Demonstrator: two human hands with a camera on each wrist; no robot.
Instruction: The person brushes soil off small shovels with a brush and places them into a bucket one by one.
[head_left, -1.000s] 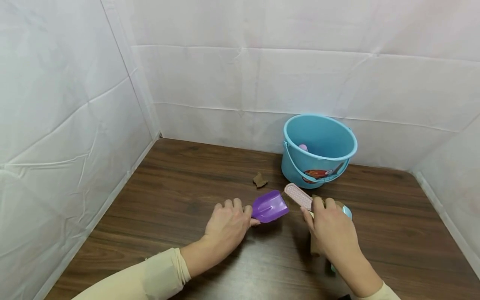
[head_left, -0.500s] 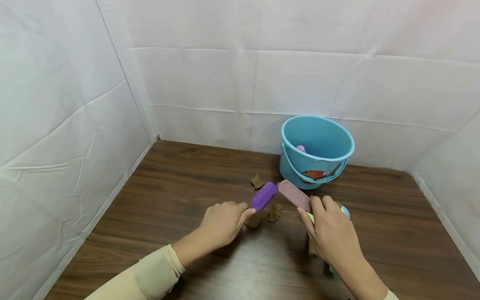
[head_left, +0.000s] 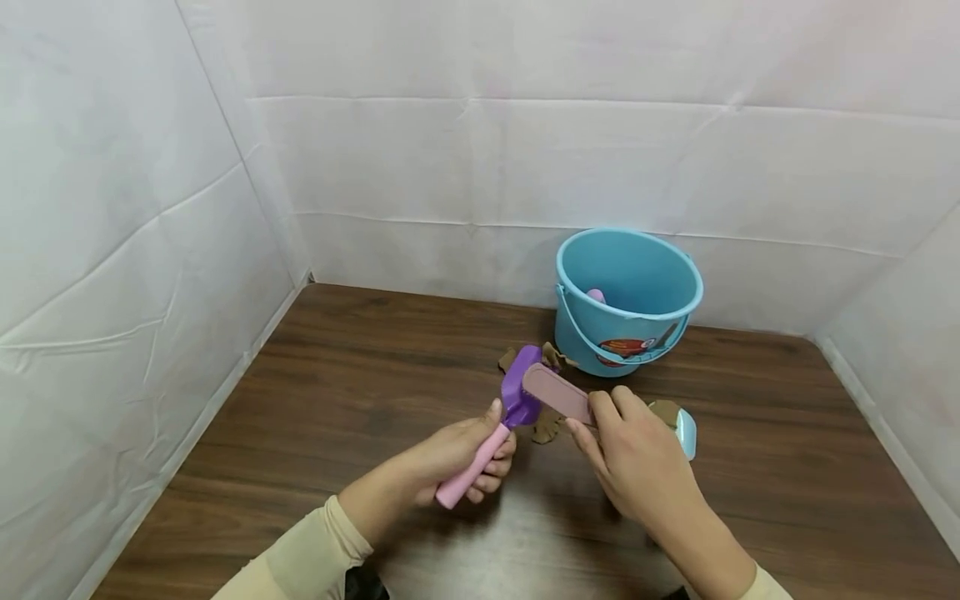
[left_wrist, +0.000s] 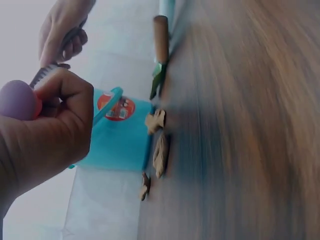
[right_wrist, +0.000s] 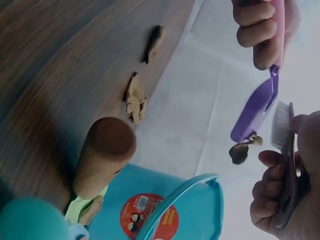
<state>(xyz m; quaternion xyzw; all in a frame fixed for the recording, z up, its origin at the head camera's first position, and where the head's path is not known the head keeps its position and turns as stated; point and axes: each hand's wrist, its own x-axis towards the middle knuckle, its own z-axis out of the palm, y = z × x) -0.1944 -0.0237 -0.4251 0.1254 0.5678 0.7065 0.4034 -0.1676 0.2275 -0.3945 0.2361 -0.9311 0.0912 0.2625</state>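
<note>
My left hand grips the pink handle of a small purple shovel, raised above the table with its blade tilted. My right hand holds a dull-pink brush, its head overlapping the blade in the head view. Bristles face the shovel in the right wrist view. By the blade's tip there, a brown leaf-like piece appears; whether it touches is unclear. More such pieces lie on the table, one behind the shovel.
A light-blue bucket stands at the back, with something pink inside. Right of my right hand lie a light-blue object and a brown piece. A tool with a wooden handle and green end lies near the bucket.
My left hand has turned over, bringing the pink handle into sight and tilting the purple blade. My right hand has moved left, carrying the brush to the shovel.
</note>
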